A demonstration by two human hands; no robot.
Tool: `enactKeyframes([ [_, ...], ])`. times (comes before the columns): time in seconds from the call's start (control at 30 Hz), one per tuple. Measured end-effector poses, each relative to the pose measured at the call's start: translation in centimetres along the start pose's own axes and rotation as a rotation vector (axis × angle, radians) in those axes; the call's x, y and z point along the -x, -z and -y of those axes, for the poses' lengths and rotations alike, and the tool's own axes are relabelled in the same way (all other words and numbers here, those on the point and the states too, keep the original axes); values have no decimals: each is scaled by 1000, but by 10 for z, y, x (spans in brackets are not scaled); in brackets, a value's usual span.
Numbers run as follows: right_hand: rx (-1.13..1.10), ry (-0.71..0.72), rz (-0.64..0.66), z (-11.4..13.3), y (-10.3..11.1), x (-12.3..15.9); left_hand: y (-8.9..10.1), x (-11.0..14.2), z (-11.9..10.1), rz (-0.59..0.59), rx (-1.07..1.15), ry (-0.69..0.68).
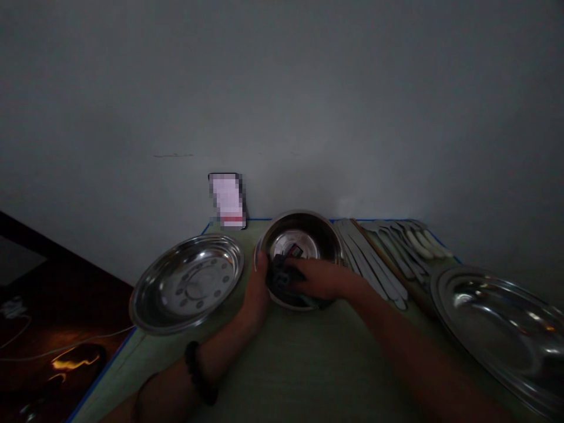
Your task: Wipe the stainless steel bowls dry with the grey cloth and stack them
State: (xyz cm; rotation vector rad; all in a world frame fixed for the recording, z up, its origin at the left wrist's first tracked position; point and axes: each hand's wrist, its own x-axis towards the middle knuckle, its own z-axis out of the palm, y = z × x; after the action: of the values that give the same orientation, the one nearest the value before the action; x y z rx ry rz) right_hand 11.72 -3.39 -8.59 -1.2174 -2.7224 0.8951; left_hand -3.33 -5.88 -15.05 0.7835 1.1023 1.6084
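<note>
Hands (pixel 288 279) work dark cloth (pixel 284 276) inside steel bowl (pixel 326 232); label unreadable.

At 4 o'clock the dish (pixel 497 335) is cut off by the right edge; toward 6 the table (pixel 286 370) runs out below. Mid-view, the blurred cloth (pixel 282 277) covers the bowl's (pixel 302 216) 7 o'clock side and the right hand's (pixel 315 277) fingertips. Pixelation hides the phone's (pixel 229 197) screen at 11.

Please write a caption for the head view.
Two hands with a dark cloth at a metal bowl, between two shiny metal dishes.
</note>
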Motion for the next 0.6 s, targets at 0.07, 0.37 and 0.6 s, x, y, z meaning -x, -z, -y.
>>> enactKeyframes([
  [0.07,89,-83,13,3,6,7,-2,1,-1,52,-3,-26],
  [0.37,275,-272,43,8,17,10,-9,8,-7,168,-22,-99],
  [0.6,261,-212,45,0,18,7,-6,9,-8,166,1,58],
])
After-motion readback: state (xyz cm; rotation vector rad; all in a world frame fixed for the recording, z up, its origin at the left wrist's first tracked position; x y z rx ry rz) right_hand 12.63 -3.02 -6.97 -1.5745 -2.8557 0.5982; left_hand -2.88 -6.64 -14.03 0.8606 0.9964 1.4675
